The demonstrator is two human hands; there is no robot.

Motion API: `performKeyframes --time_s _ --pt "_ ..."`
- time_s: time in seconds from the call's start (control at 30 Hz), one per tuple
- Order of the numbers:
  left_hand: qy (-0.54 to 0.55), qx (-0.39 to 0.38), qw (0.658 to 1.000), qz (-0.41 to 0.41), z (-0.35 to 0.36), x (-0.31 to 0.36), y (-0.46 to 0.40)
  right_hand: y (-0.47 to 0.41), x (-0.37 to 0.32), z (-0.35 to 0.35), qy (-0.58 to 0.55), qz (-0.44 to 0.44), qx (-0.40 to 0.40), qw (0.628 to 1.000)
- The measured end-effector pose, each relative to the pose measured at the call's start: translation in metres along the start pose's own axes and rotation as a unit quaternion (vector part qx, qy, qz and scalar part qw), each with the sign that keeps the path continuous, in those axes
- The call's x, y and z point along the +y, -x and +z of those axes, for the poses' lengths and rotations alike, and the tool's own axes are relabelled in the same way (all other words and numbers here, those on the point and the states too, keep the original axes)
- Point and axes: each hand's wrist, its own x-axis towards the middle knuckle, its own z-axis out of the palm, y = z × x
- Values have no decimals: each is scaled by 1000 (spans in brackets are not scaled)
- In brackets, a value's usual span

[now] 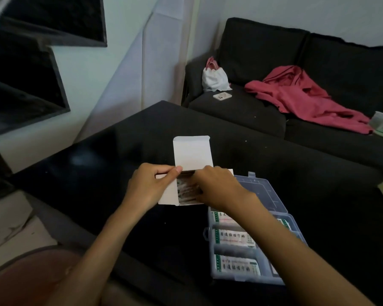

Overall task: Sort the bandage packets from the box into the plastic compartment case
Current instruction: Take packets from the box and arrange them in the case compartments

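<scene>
Holding the white box [170,193] on the dark table [97,173], the left hand [149,186] grips its left wall, thumb curled over the top edge near the lid hinge. Box lid [191,153] stands open, flap pointing away from the person; box long axis runs near-to-far. Right hand [217,188] reaches into the box from the right, fingers curled down onto the bandage packets [187,191] stacked inside; cannot tell if it pinches one, fingertips are hidden. Packets in the box lie with long axis roughly left-right, slightly tilted. Plastic compartment case [252,246] sits just right of the box and nearer the person, clear lid [261,191] open and lying flat on its far side. Case compartments hold packets, long axis left-right, green-striped end to the left. Right forearm crosses over the case.
</scene>
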Motion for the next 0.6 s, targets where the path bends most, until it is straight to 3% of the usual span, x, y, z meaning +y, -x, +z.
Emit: performKeyframes --time_s 0.2,0.6 --pt "-49 38 998 -10 3 7 -5 -13 -1 -5 50 -28 -2 998" --pt "-57 81 995 -27 7 6 -9 -22 5 -3 6 -65 -7 998"
